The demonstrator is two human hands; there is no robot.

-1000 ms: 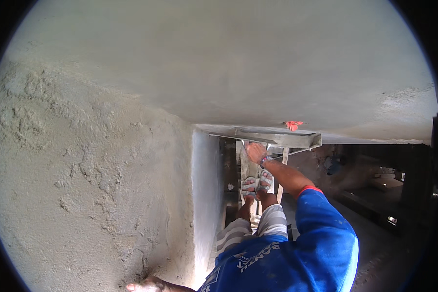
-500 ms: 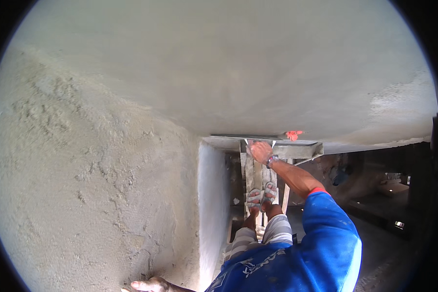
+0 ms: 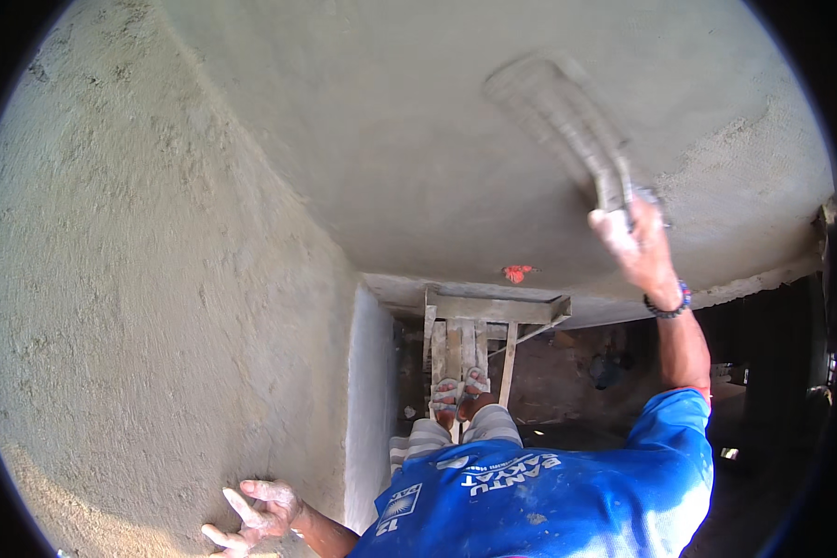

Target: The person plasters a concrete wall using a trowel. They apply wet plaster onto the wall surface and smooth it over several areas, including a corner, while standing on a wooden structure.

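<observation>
The right hand point(image 3: 631, 244) is closing around the handle end of a plastering trowel point(image 3: 567, 121), with the fingers curling about it and the thumb side facing left. The trowel's long blade is extending beyond the grip, up and to the left, so that most of the tool is lying farther out than the knuckles and only its near end is sitting by the fingers. The blade is showing blurred against the smooth grey front wall point(image 3: 372, 121); whether its face is touching the plaster, I cannot tell. A dark beaded bracelet point(image 3: 670, 300) is circling the wrist just below this grip.

The left hand point(image 3: 259, 513) is holding nothing that shows. Its fingers are spreading apart, whitened with plaster, in front of the rough left wall point(image 3: 158, 298), well apart from the trowel; contact with that wall I cannot make out.

Below the trowel, a small red-orange scrap point(image 3: 518, 273) is showing near the front wall's lower edge, just above a wooden crosspiece point(image 3: 493, 309). The person, wearing a blue shirt point(image 3: 549, 498) and striped shorts point(image 3: 491, 424), is standing in sandals point(image 3: 476, 381) on narrow wooden planks point(image 3: 454, 349).
</observation>
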